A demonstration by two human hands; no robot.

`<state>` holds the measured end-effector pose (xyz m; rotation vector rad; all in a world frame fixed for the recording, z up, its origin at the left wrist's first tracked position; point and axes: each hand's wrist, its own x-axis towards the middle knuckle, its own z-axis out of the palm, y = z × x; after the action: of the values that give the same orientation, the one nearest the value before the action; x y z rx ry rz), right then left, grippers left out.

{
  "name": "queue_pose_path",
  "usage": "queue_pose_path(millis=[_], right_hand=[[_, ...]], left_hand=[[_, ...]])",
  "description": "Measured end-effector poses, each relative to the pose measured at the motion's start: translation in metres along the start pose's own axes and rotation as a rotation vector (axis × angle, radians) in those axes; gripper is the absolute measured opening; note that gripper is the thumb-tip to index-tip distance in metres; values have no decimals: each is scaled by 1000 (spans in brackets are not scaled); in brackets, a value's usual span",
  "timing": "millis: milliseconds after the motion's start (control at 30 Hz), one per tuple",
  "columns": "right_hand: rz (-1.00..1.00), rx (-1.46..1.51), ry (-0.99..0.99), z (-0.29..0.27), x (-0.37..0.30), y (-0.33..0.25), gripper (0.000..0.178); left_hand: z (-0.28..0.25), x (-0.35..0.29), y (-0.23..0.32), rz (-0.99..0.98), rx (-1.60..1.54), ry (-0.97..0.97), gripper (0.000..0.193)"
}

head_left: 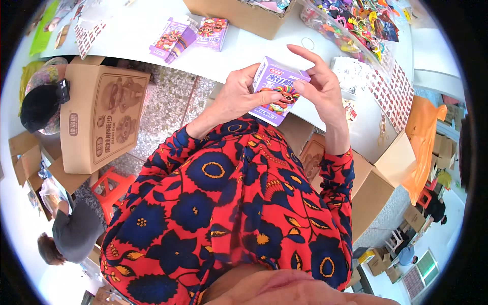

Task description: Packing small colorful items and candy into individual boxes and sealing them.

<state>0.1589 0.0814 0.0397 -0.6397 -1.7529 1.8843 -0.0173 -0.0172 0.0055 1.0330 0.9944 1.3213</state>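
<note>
A small purple-and-white carton (277, 94) with a colourful cartoon figure is held upright in front of me above the table's near edge. My left hand (239, 94) is closed round its left side, the thumb lying across the front. My right hand (323, 86) grips the upper right edge with its thumb, while the index finger stretches up beyond the carton's top. Whatever the remaining right fingers touch behind the carton is hidden. Farther left on the white table (122, 38) lie flattened purple cartons (173, 40) and a similar carton stack (211, 33).
A clear bin (345, 35) of colourful trinkets stands at the far right, near sticker sheets (394, 96). An open brown box (249, 15) sits at the back. Large cartons (104, 119) flank me, with a red stool (109, 185) at left. Other people (76, 229) are farther off.
</note>
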Motion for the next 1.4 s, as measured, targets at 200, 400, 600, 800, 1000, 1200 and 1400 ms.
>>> queue_pose_path(millis=[200,400,600,800,1000,1200,1400], right_hand=[[19,31,127,-3,-19,20,37],[-30,-3,217,-2,-22,14,23],[-31,116,194,-3,-27,7,17],[-61,80,261,2,-27,5,13],[-52,13,290,7,-28,6,10],[-114,5,258,4,-24,10,16],[-99,1,245,7,-24,5,18]], left_hand=[[7,3,-4,-6,-53,19,32],[14,5,-17,212,215,233,27],[7,3,-14,85,271,155,25],[7,3,-9,132,293,77,24],[0,3,-7,116,357,47,26],[-2,2,-5,121,372,28,26],[-6,0,-8,47,336,-17,28]])
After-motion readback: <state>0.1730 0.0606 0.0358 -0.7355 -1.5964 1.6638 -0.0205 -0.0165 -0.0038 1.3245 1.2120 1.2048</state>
